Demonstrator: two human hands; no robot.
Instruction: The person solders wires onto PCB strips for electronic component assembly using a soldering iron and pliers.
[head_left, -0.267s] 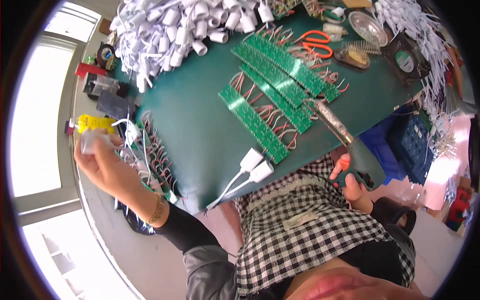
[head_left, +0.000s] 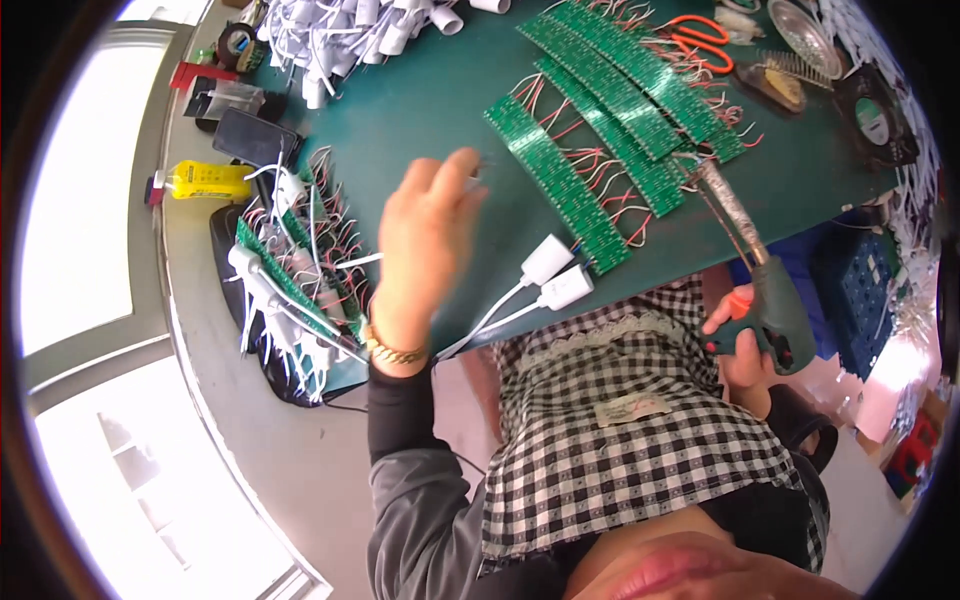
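My left hand (head_left: 425, 235), slightly blurred, hovers over the green mat (head_left: 345, 115) with its fingers curled together. What it holds is hidden; a short white cable (head_left: 360, 262) sticks out beside it. My right hand (head_left: 742, 350) grips the dark green handle of a soldering gun (head_left: 775, 310), one finger at the orange trigger. The gun's long metal barrel points up over the mat, its tip close to the green circuit board strips (head_left: 620, 105) with red and white wires. A separate strip (head_left: 560, 185) lies nearest me, and two white plugs (head_left: 556, 272) on cables rest by its lower end.
White sockets (head_left: 350, 35) are piled at the back. At left are wired boards (head_left: 300, 260), a yellow bottle (head_left: 208, 180) and a dark phone-like slab (head_left: 255, 138). Orange-handled scissors (head_left: 703, 42), a metal dish (head_left: 805, 38) and a black fan-like part (head_left: 875, 115) sit back right.
My left hand has swung right, from beside the yellow bottle to above the mat. The whole view has shifted. My right hand keeps its grip on the soldering gun.
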